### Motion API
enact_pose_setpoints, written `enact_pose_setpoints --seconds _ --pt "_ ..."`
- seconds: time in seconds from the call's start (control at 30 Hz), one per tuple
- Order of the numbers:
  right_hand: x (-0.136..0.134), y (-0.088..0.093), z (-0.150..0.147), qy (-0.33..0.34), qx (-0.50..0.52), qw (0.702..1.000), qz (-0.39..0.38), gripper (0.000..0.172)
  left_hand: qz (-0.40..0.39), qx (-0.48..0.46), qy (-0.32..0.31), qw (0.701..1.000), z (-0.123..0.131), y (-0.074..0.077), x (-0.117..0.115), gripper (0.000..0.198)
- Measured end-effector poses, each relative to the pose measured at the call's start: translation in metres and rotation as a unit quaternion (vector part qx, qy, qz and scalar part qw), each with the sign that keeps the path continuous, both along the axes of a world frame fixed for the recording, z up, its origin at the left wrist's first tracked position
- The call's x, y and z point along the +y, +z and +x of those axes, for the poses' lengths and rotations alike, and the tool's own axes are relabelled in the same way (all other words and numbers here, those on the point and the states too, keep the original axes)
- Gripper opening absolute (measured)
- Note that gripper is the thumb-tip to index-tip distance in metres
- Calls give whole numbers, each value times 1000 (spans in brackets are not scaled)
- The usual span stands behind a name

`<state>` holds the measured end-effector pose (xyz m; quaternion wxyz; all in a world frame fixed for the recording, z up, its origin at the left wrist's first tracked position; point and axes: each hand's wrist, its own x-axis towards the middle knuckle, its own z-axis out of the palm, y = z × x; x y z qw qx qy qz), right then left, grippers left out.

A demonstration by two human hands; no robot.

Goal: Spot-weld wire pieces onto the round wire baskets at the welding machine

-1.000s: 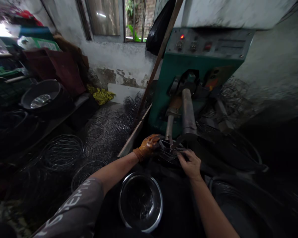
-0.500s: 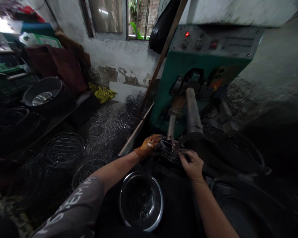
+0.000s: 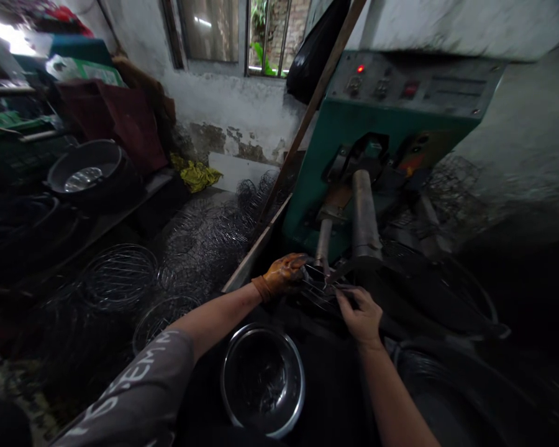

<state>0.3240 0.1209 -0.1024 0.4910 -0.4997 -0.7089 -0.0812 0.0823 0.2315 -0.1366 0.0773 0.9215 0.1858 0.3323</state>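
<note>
My left hand [image 3: 285,274], in an orange-brown glove, is closed on the left side of a round wire rack [image 3: 317,292]. The rack sits at the electrode tips of a green spot welder [image 3: 302,180], below its thick metal arm [image 3: 366,217] and beside the thinner rod [image 3: 323,242]. My bare right hand [image 3: 361,313] pinches at the rack's right side, thumb and forefinger together. A small wire piece seems to lie in that pinch, but it is too dark to make out. Just below my hands stands a shiny metal bowl [image 3: 228,385] with small wire pieces inside.
Wire racks [image 3: 120,276] are heaped on the floor at left. A wooden board [image 3: 256,248] stands beside the welder. Dark pans [image 3: 86,171] sit on a low bench at far left. A yellow cloth [image 3: 198,177] lies by the wall. Coiled wire [image 3: 419,363] rests at lower right.
The view has shifted slightly, so the welder appears a little lower and farther right. Both hands stay at the rack by the electrode tips, with hardly any movement.
</note>
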Motion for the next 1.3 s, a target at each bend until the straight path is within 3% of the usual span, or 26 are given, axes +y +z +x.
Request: enact_pose_setpoints --seconds 0.3,0.77,0.9,1.03,1.2,1.3 --pt "1 -3 2 -9 16 1000 -23 30 -1 6 -2 1000 1 0 1 34" --pt "-1 -4 3 9 -2 1000 -5 21 13 0 3 1000 1 -2 -1 31" --pt "1 -3 -3 12 25 1000 -11 18 7 -49 11 999 2 -5 -6 32" --pt "-8 -3 5 8 23 999 -39 13 19 -40 31 999 2 3 -12 42" --pt "-37 -27 37 -112 39 990 -70 17 7 23 56 998 2 17 -14 40" --pt "-42 -40 47 -119 22 986 -111 19 -39 30 55 997 2 15 -12 45"
